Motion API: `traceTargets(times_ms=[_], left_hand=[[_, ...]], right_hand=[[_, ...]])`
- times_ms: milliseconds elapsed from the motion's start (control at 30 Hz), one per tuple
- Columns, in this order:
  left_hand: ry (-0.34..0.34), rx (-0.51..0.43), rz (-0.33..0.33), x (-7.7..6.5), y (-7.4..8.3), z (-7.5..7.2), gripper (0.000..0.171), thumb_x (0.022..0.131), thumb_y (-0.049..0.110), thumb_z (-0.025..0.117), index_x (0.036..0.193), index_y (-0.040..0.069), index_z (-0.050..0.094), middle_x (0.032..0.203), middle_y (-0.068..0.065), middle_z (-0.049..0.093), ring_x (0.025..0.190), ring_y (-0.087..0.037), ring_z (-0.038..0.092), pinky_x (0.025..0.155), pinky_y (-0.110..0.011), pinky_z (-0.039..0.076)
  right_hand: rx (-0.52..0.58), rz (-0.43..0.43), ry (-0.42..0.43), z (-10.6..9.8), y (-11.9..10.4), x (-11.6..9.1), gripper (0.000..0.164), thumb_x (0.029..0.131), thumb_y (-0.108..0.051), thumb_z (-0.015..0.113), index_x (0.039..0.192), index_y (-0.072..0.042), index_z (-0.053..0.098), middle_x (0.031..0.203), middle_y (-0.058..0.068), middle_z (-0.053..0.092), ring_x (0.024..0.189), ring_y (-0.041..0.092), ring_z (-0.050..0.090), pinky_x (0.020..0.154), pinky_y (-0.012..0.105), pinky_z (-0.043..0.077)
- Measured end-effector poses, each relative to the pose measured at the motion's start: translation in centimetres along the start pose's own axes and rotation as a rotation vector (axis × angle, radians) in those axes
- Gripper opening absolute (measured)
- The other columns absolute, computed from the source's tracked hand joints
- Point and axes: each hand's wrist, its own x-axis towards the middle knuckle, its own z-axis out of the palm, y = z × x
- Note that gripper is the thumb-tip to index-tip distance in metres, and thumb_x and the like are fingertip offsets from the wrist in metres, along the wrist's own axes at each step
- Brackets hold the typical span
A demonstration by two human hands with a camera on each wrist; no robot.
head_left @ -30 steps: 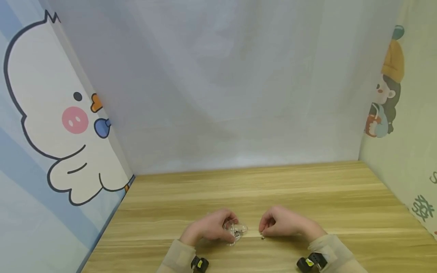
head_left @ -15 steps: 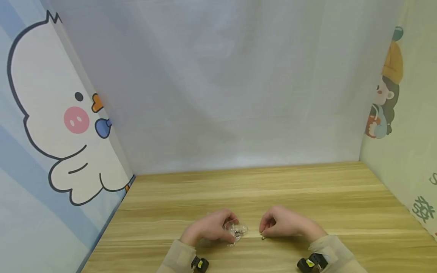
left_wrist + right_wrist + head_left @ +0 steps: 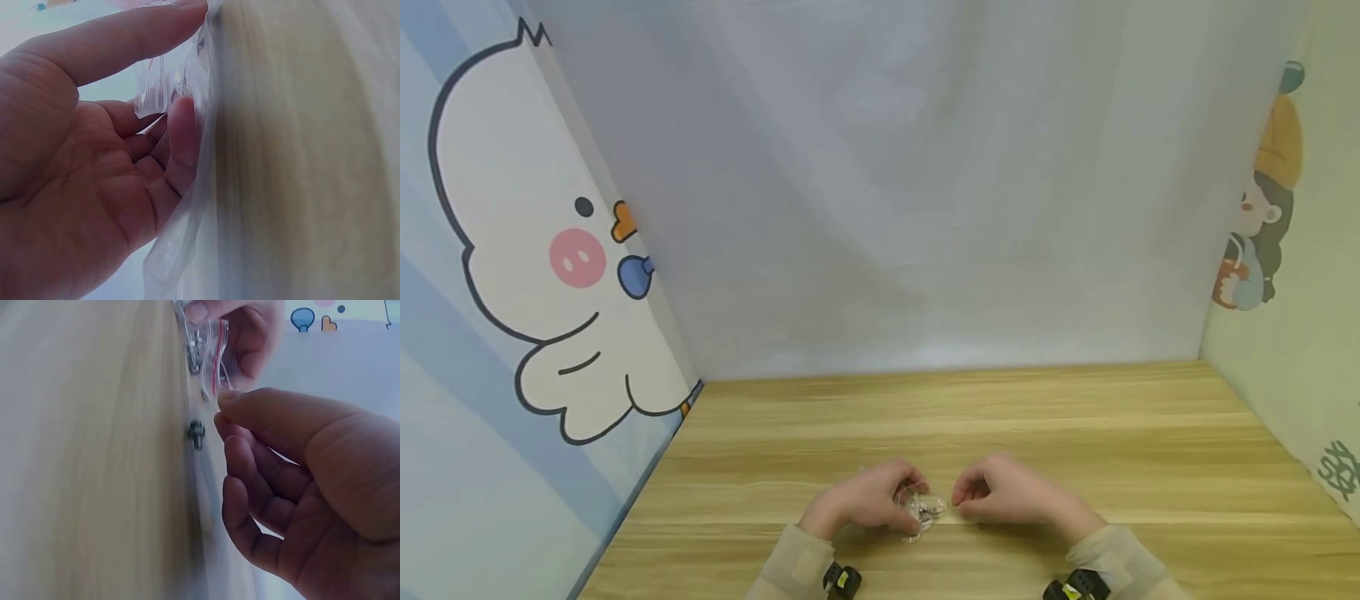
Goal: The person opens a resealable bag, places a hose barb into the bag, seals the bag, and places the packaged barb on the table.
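Note:
A clear zip bag (image 3: 922, 510) with small metal screws inside stands out from my left hand (image 3: 872, 500), which grips it between thumb and fingers just over the table. In the right wrist view, red stripes mark its seal. My right hand (image 3: 1003, 492) has its thumb and forefinger tips together at the bag's near edge, seemingly pinching the plastic; anything else between them is hidden. Below those fingertips, on the wood, sits one dark metal screw (image 3: 196, 434), apart from the hand. In the left wrist view, plastic film (image 3: 165, 84) lies across my left fingers.
Both hands work over a wood-grain table (image 3: 820, 417). A pale grey curtain (image 3: 887, 208) closes off the back. Printed panels stand at both sides, with a white cartoon bird (image 3: 512, 208) at left. Black wrist cameras (image 3: 842, 581) sit on the sleeves.
My right hand has moved left, away from the screw on the table, up to the bag's edge. The bag's right side now looks drawn to a point. My left hand keeps its hold.

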Motion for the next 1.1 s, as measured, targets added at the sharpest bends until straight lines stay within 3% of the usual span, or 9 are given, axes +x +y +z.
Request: traceTargets(times_ms=[433, 700, 1100], left_hand=[[-0.013, -0.010, -0.013, 0.2, 0.1, -0.1, 0.050, 0.082, 0.012, 0.091, 0.124, 0.007, 0.066, 0.101, 0.003, 0.058, 0.091, -0.010, 0.053, 0.085, -0.029, 0.047], [-0.012, 0.005, -0.003, 0.5, 0.1, -0.2, 0.050, 0.081, 0.013, 0.092, 0.123, 0.007, 0.066, 0.098, 0.003, 0.057, 0.089, -0.009, 0.052, 0.081, -0.028, 0.046], [-0.016, 0.008, 0.001, 0.4, 0.1, -0.1, 0.051, 0.081, 0.014, 0.092, 0.124, 0.006, 0.066, 0.099, 0.003, 0.058, 0.089, -0.009, 0.053, 0.081, -0.027, 0.047]], right_hand=[[-0.017, -0.022, 0.089, 1.4, -1.5, 2.0, 0.007, 0.094, -0.006, 0.077, 0.097, -0.010, 0.081, 0.086, -0.012, 0.075, 0.076, 0.001, 0.064, 0.072, 0.025, 0.056], [0.010, -0.044, 0.101, 1.2, -1.8, 2.2, 0.008, 0.093, -0.002, 0.076, 0.098, -0.006, 0.081, 0.091, -0.004, 0.078, 0.081, 0.002, 0.066, 0.074, 0.025, 0.056], [0.033, -0.042, 0.095, 1.1, -1.4, 2.1, 0.009, 0.090, -0.001, 0.079, 0.096, -0.008, 0.081, 0.088, -0.008, 0.076, 0.079, 0.003, 0.065, 0.073, 0.026, 0.056]])
